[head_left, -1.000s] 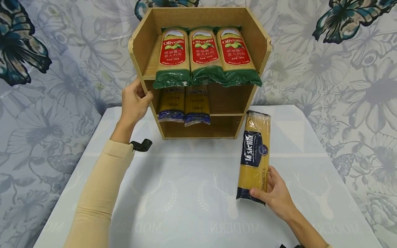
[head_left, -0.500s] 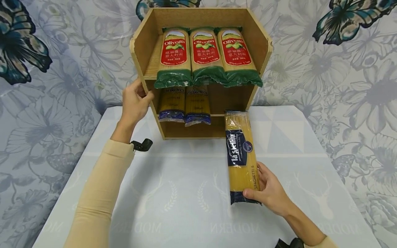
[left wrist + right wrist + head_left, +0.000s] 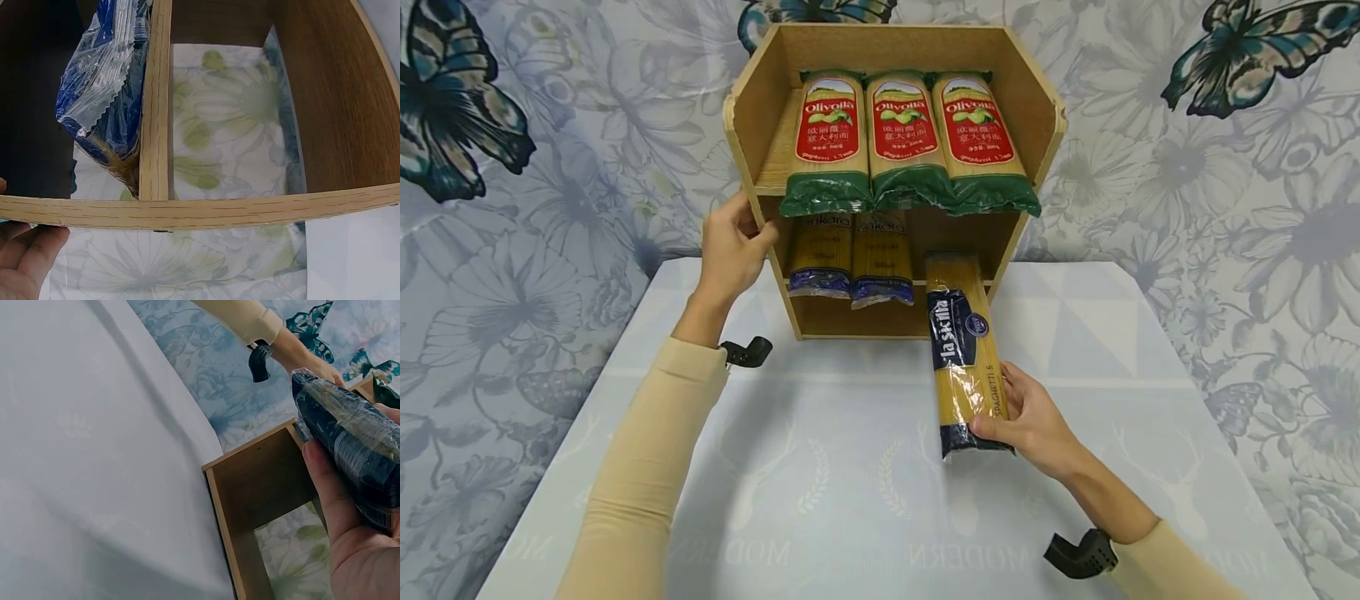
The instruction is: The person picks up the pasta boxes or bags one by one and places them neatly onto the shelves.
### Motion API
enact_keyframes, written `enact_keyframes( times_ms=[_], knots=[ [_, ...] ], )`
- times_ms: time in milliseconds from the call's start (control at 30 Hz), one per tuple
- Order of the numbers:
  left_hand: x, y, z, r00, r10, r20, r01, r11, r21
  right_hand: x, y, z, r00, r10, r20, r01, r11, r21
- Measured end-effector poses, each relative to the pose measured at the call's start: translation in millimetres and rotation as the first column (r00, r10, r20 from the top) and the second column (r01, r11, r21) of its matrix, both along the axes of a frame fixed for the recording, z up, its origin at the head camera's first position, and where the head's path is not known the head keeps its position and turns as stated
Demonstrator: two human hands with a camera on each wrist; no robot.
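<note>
My right hand (image 3: pixel 1033 421) holds a pack of spaghetti (image 3: pixel 962 367) with a dark blue label by its lower end, thumb on the front. The pack's upper end is at the right part of the shelf's middle level; how far inside is hard to tell. With my left hand (image 3: pixel 730 250) I grip the left side edge of the wooden shelf (image 3: pixel 887 35). On the middle level lie two blue-ended spaghetti packs (image 3: pixel 850 258) side by side. Blue plastic wrap (image 3: pixel 106 94) of one pack shows in the left wrist view. That right hand (image 3: pixel 359 562) also appears around the pack in the right wrist view.
Several green-ended spaghetti packs, such as the middle one (image 3: pixel 906 133), lie on the top level. The bottom compartment (image 3: pixel 857 318) is below. A white table (image 3: pixel 850 500) bears the shelf, before a flowered wall (image 3: pixel 1187 192) with butterflies.
My right hand has carried the spaghetti pack leftward from beside the shelf, then up and forward to the middle level's right part. My left hand keeps its grip on the shelf.
</note>
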State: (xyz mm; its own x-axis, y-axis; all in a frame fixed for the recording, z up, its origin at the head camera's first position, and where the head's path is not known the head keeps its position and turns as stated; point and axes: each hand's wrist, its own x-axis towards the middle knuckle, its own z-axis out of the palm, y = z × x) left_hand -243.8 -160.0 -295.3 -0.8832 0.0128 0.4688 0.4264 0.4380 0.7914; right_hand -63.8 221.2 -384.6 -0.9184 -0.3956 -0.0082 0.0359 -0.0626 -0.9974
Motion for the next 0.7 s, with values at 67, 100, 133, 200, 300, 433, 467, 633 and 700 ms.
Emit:
enact_keyframes(
  times_ms=[67, 100, 133, 200, 300, 433, 467, 633, 700],
  knots=[
    [-2.3, -2, -2.5, 1.0, 0.0, 0.003, 0.0, 1.0, 0.0, -5.3, -3, 2.8, 1.0, 0.002, 0.001, -0.002, 1.0, -0.003],
    [-3.7, -3, -4.1, 1.0, -0.001, 0.004, 0.001, 1.0, 0.002, -7.8, -4, 4.3, 1.0, -0.001, 0.002, 0.001, 1.0, 0.002],
    [-5.0, -4, -5.5, 1.0, -0.003, 0.005, 0.003, 1.0, 0.003, -10.5, -6, 5.6, 1.0, -0.002, 0.003, 0.002, 1.0, 0.004],
    [-7.1, -6, -7.8, 1.0, -0.007, 0.003, 0.007, 1.0, 0.008, -15.8, -8, 7.9, 1.0, -0.009, 0.005, 0.009, 1.0, 0.011],
    [-7.9, -7, -9.1, 1.0, -0.007, -0.001, 0.007, 1.0, 0.013, -23.5, -12, 11.0, 1.0, -0.023, 0.016, 0.023, 0.999, 0.022],
    [-8.0, -7, -9.4, 1.0, -0.006, -0.007, 0.006, 1.0, 0.014, -31.9, -16, 14.5, 0.998, -0.042, 0.046, 0.041, 0.999, 0.016],
    [-8.3, -7, -9.6, 1.0, -0.006, -0.01, 0.006, 1.0, 0.014, -33.8, -16, 15.0, 0.997, -0.048, 0.056, 0.047, 0.999, 0.017],
    [-10.6, -6, -11.0, 1.0, -0.009, -0.022, 0.009, 1.0, 0.015, -43.4, -19, 18.9, 0.995, -0.047, 0.088, 0.048, 0.999, -0.016],
    [-11.2, -6, -11.0, 1.0, -0.009, -0.023, 0.009, 1.0, 0.012, -47.6, -21, 20.7, 0.994, -0.047, 0.098, 0.05, 0.998, -0.026]
  ],
)
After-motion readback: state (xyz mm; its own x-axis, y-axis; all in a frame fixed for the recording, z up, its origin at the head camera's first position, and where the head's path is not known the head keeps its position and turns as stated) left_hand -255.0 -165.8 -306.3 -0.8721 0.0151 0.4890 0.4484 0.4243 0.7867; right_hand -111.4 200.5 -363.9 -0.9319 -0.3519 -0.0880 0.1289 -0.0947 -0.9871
